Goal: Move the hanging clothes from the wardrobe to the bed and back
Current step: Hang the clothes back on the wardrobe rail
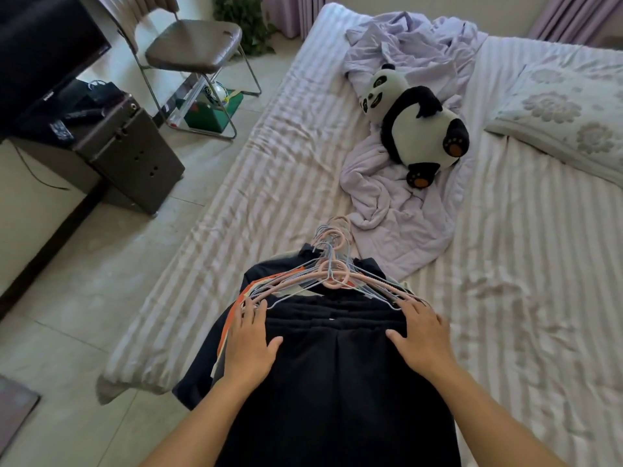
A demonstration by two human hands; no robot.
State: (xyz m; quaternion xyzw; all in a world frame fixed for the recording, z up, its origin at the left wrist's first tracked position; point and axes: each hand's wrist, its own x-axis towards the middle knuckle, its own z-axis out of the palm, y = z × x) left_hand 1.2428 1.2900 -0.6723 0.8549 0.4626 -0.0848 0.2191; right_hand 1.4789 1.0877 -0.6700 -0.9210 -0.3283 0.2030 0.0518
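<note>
Television (40, 52): dark screen at the far left, standing on a low cabinet.
Box (131, 156): dark, with small holes in its near face, on the floor just beside the cabinet.
Chair (194, 45): folding, brown padded seat, metal legs, on the tiled floor between the cabinet and the bed; a green box (210, 112) sits under it.
Plant (246, 21): green leaves behind the chair, near the curtain.
Bed (303, 129): covered by a sheet in pale lilac and white stripes, wrinkled, taking up the middle and right of the view.
Left hand (249, 342): flat and open, palm down on the left shoulder of the clothes, fingertips at the hanger ends; it presses but grips nothing.
Clothes (337, 382): a stack of dark garments lying on the near edge of the bed, an orange and white piece showing at its left side; the lower part hangs toward the person.
Hangers (333, 274): pink and pale blue, bunched on top of the stack, hooks pointing up the bed.
Right hand (421, 335): likewise open and flat, palm down on the right shoulder, fingers spread over the hanger tips, holding nothing.
Blanket (397, 203): lilac, crumpled, just beyond the hooks.
Panda toy (418, 126): lying on the blanket.
Pillow (566, 123): floral, at the far right.
</note>
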